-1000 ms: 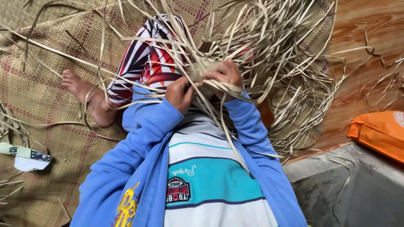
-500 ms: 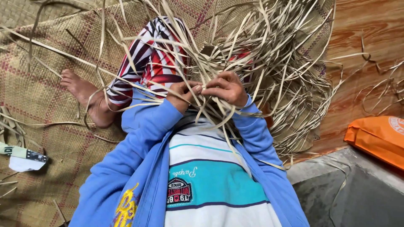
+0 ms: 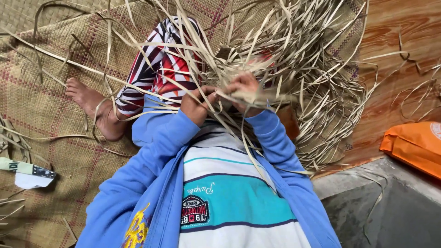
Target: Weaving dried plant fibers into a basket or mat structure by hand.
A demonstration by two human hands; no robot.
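Note:
I sit cross-legged in a blue jacket and look down at a big tangle of dry pale leaf strips (image 3: 294,59) piled over my lap. My left hand (image 3: 196,104) is closed on a few strips near the woven middle of the bundle. My right hand (image 3: 245,92) pinches a flat woven piece of strips (image 3: 257,97) just beside it. Both hands almost touch at my chest. Long loose strips fan out in all directions and hide part of my patterned trouser leg (image 3: 156,69).
A woven straw mat (image 3: 50,115) lies under me, with my bare foot (image 3: 92,103) on it at left. A small paper packet (image 3: 27,172) sits at the left edge. Wooden floor (image 3: 399,50), an orange bag (image 3: 413,144) and a grey concrete step (image 3: 386,206) lie at right.
Both hands have drawn closer together and a little lower toward my chest, still working the strips. The strip bundle shifted slightly.

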